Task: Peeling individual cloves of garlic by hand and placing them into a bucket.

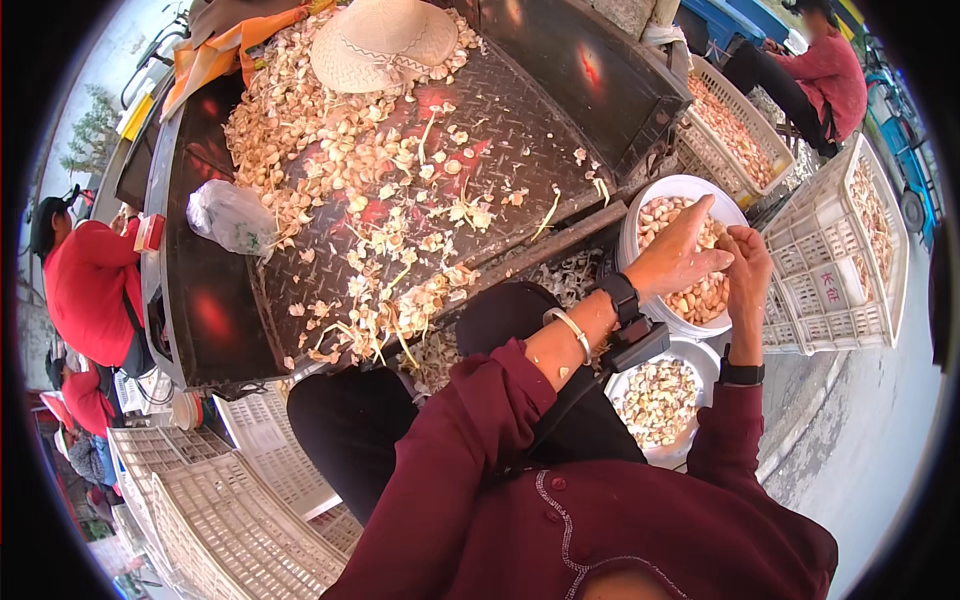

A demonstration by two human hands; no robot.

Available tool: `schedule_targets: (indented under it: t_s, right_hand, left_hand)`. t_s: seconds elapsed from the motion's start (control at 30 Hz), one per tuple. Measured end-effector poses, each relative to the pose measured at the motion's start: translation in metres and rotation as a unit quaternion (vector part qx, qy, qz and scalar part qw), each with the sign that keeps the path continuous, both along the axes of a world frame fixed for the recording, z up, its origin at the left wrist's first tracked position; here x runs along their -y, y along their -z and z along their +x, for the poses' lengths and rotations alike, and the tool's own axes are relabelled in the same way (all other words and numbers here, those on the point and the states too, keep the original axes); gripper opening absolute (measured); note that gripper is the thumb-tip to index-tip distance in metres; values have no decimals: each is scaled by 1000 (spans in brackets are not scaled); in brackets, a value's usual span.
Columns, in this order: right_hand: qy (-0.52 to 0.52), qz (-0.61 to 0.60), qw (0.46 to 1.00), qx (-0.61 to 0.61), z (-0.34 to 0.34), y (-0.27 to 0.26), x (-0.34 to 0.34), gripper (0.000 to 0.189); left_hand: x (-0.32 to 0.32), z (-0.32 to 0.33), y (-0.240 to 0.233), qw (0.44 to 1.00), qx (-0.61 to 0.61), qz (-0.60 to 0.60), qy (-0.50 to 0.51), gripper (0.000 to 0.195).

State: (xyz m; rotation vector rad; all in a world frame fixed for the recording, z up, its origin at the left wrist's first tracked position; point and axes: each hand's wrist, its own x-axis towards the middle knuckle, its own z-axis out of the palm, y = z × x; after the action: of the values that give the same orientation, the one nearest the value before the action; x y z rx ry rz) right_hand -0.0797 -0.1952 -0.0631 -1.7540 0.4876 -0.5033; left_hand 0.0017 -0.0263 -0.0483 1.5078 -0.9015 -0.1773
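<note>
My left hand (681,251) is above a white plastic bucket (637,214) of garlic cloves (694,294), its thumb and fingers spread apart and nothing visible between them. Its thumb tip comes close to the fingers of my right hand (748,266) at the bucket's right side. The right fingertips are pinched together; whether a clove is between them is hidden. Below the bucket, a metal basin (701,352) contains paler garlic pieces (660,397). Loose garlic cloves (330,161) and stalks lie across the dark metal cart bed (525,135) before me.
A straw hat (386,45) and a knotted plastic bag (231,217) rest on the cart. White plastic crates (806,277) of garlic stand at right; stacked crates (232,517) are at lower left. People in red sit at left (94,281) and upper right (829,75).
</note>
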Motion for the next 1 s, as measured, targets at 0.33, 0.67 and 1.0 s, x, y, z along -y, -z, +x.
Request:
schedule_targets:
  t_s: [0.33, 0.67, 1.0]
  right_hand:
    - [-127, -25, 991, -29, 43, 19, -43, 36]
    - [-360, -83, 929, 16, 255, 5, -289, 25]
    - [-423, -492, 760, 39, 371, 46, -356, 16]
  left_hand:
    - [-105, 29, -20, 980, -196, -35, 9, 42]
    - [-328, 13, -21, 931, -314, 49, -181, 25]
    - [-372, 28, -1, 916, -336, 27, -216, 28]
